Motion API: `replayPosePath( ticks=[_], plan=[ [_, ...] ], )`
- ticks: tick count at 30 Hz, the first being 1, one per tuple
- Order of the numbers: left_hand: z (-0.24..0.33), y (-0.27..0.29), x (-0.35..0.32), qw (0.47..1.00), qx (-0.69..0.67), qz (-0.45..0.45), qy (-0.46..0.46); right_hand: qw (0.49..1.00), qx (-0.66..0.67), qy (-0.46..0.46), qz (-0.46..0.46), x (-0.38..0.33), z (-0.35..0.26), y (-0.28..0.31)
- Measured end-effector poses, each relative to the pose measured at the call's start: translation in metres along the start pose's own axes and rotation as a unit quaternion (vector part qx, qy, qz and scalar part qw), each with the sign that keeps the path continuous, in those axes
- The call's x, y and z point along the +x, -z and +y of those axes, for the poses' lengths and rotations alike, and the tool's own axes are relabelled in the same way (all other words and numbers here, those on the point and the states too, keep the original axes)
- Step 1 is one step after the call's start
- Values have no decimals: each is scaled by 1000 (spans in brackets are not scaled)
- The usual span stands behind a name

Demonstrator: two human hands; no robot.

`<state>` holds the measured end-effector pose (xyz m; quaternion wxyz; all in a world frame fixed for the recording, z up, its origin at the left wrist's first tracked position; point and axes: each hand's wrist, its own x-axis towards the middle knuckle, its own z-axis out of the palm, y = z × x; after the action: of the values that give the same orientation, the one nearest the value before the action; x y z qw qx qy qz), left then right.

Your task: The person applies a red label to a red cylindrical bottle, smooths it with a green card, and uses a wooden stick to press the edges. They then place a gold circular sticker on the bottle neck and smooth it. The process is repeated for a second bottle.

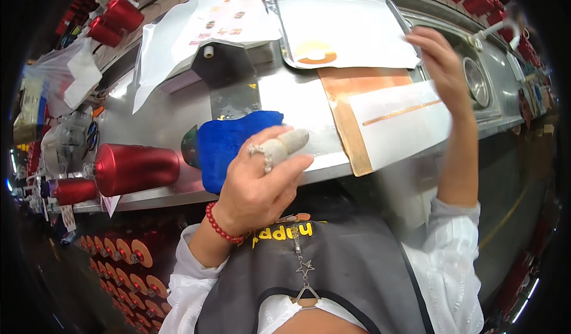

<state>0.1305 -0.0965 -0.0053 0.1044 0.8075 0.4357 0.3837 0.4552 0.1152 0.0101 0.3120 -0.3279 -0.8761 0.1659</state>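
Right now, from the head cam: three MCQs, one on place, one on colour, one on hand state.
1. Where is the blue cloth?
A. on the metal bench, by the left hand
B. in the tray
C. on the floor

2. What colour is the wrist bracelet?
A. green
B. red
C. white

3. What is the right hand doing?
A. gripping a spool
B. resting flat on the cloth
C. raised at the white sheet

Answers: 1 A, the cloth lies on the bench beside the left hand. 2 B, red beads. 3 C, the fingers are at the sheet's upper edge.

Right hand [443,66] blurred; blue cloth [229,143] partly behind left hand [259,182].
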Motion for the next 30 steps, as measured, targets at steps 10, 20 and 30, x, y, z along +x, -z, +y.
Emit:
replayPosePath(
  ticks=[10,20,30],
  plan=[
    [12,66,-78,972,4,185,147,899,-253,-171,-315,97,37,-147],
    [-18,112,-127,949,166,268,0,852,-414,-205,-246,64,101,-84],
    [-46,151,-170,862,191,457,108,840,-393,-369,-61,46,182,-39]
  ],
)
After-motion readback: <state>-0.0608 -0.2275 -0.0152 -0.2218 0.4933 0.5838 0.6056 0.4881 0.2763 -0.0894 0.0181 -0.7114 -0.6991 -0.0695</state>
